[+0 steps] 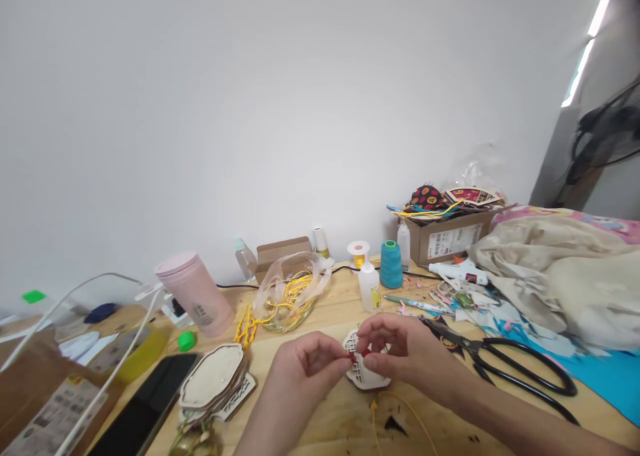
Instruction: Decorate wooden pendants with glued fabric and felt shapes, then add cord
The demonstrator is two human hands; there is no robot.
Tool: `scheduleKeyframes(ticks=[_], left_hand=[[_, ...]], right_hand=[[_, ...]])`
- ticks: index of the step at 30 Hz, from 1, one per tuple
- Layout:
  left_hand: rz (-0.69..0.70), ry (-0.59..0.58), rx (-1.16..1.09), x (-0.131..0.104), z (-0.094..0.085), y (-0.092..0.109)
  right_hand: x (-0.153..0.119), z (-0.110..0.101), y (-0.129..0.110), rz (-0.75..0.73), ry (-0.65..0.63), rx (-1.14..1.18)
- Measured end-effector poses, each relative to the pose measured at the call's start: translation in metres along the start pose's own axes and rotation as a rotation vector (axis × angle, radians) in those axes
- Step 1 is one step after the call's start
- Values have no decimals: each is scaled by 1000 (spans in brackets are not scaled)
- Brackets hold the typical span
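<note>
A pale cut-out wooden plaque (373,377) lies on the wooden table, with a yellow cord (406,404) running from its lower edge. Over its left side my left hand (311,371) pinches a small red piece (352,357) between thumb and fingertips. My right hand (400,349) is just to the right, above the plaque, its thumb and fingers closed around a bit of red. The fingers partly cover the plaque and the red material, so its shape cannot be made out. A small black scrap (395,425) lies below the plaque.
Black-handled scissors (525,369) and fabric scraps lie right. A glue bottle (369,288), teal thread cone (391,265) and bag of yellow cord (293,296) stand behind. Stacked plaques (213,376), a phone (145,406) and a pink tumbler (196,293) are left.
</note>
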State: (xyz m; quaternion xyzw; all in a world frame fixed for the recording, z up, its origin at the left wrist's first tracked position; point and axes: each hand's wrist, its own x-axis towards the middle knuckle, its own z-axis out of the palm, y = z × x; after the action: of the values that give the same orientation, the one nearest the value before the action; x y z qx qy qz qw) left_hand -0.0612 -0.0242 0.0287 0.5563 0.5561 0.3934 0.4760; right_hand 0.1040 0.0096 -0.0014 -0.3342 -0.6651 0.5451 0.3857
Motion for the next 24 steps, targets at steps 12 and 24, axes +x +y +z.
scheduleKeyframes(ticks=[12,24], left_hand=[[-35,-52,-269,22,12,-8],[-207,-245,-559,18,20,-15]], right_hand=[[-1,-5,1,-531,361,-534],[-11,-28,10,-964,177,-1069]])
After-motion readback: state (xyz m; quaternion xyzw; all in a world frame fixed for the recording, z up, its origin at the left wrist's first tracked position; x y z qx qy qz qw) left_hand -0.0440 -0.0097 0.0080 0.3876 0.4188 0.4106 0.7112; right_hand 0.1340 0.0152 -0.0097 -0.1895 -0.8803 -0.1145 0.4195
